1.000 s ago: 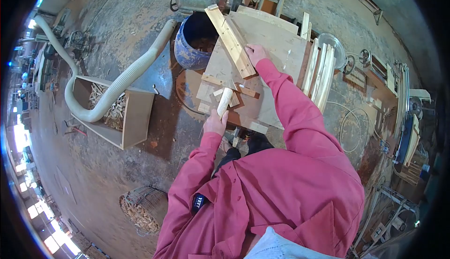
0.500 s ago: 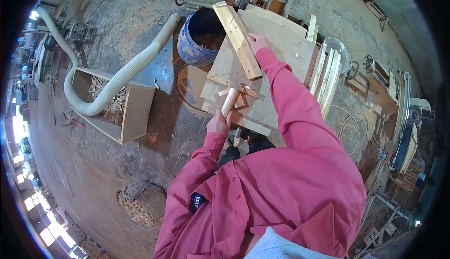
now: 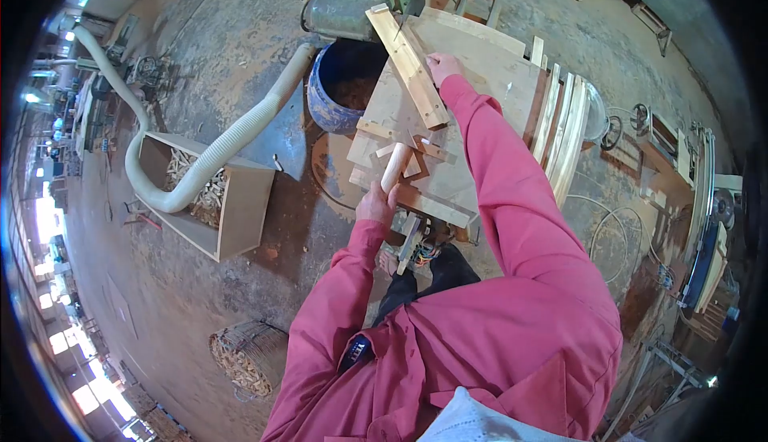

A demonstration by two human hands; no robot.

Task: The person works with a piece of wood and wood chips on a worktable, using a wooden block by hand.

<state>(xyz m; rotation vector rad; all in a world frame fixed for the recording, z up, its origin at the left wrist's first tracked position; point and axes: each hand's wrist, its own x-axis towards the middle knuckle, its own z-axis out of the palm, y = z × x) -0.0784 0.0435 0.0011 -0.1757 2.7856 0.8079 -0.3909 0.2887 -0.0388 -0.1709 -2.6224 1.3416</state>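
Wrapped round the near end of a pale round wooden piece (image 3: 394, 167) is my left hand (image 3: 376, 204). The piece's far end lies among small wooden blocks (image 3: 416, 164) on a flat work table (image 3: 492, 82). My right hand (image 3: 444, 68) is closed at the side of a long wooden board (image 3: 410, 68) that lies slanted across the table; whether its fingers grip anything is hidden.
A blue drum (image 3: 332, 106) stands left of the table. Beyond it lie a ribbed hose (image 3: 232, 142) and a box of wood scraps (image 3: 244, 210). Long wood strips (image 3: 560, 130) rest at the table's right. A basket of offcuts (image 3: 250, 358) sits at lower left.
The view has shifted, so the table and surroundings appear slightly lower and to the right. Both hands keep nearly the same places beside the board and on the round piece.
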